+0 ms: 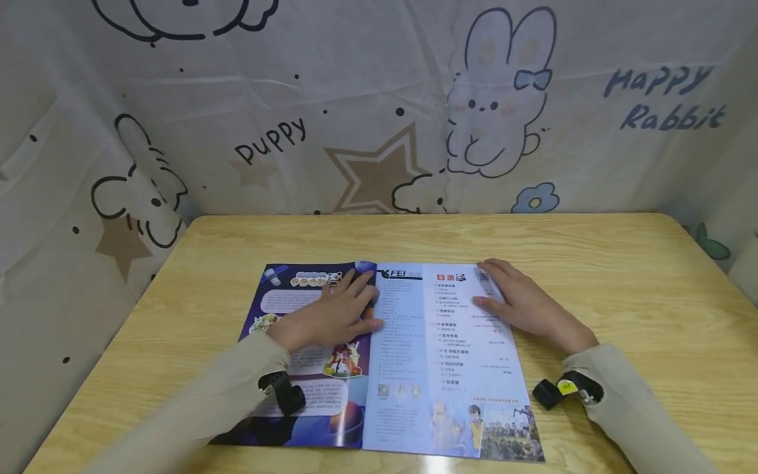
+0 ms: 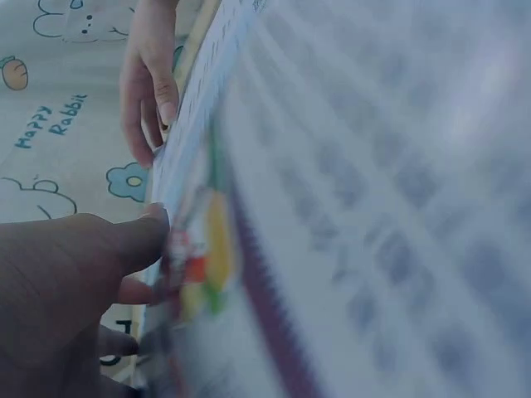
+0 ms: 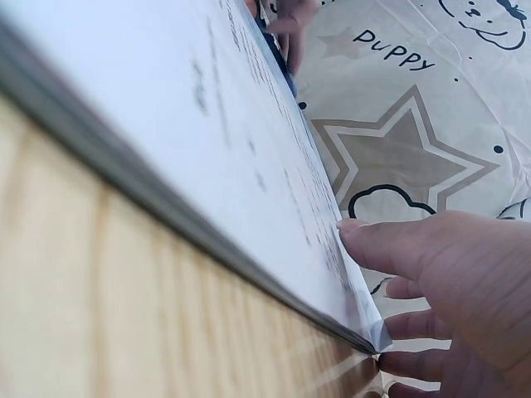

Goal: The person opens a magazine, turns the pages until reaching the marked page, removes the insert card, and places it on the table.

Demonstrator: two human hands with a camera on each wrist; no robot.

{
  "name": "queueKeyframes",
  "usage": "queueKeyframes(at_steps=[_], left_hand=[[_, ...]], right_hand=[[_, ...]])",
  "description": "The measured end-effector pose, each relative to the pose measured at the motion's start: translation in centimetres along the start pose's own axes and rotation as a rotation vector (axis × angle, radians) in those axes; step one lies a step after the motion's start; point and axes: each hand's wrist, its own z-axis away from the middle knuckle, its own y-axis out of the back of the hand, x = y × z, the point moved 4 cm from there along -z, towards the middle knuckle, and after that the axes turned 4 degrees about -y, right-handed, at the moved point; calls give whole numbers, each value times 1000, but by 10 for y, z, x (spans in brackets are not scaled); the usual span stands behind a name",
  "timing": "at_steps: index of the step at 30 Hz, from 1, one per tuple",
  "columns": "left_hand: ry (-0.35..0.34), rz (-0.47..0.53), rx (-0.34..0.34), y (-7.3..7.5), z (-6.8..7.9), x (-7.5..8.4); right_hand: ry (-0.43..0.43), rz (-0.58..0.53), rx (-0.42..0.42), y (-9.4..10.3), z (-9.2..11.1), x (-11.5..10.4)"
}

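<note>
Lying open and flat on the wooden bench (image 1: 592, 263), the magazine (image 1: 414, 355) occupies the middle of the surface, with its spine running away from the person. Its left page is dark blue and purple with cartoon artwork; its right page is pale blue and carries a printed contents list with red headings.

The left hand (image 1: 331, 316) rests palm down on the upper part of the left page, fingers extended and lying flat, with the fingertips reaching the spine. It grips nothing. The left wrist view shows the thumb (image 2: 137, 240) against the page edge, with the page itself blurred.

The right hand (image 1: 521, 303) rests on the upper outer part of the right page, fingers relaxed and spread, the thumb pointing toward the contents list. The right wrist view shows the thumb (image 3: 390, 245) lying on the page surface near the outer corner, with the other fingers at or below the page edge; whether they lift the page cannot be determined.

Both forearms wear beige sleeves, each with a black wrist-mounted camera (image 1: 284, 392).

A cloth backdrop (image 1: 379, 105) printed with rabbits, stars, "Puppy" and "Happy Rabbit" stands behind the bench.
</note>
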Motion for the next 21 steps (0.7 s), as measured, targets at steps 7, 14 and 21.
queueKeyframes(at_steps=[7,14,21], left_hand=[[-34,31,58,-4,-32,1],[-56,97,123,-4,-51,3],[-81,141,191,-5,-53,5]], right_hand=[[15,-9,16,-3,-3,1],[10,-11,19,-2,-4,2],[7,-7,35,1,-2,4]])
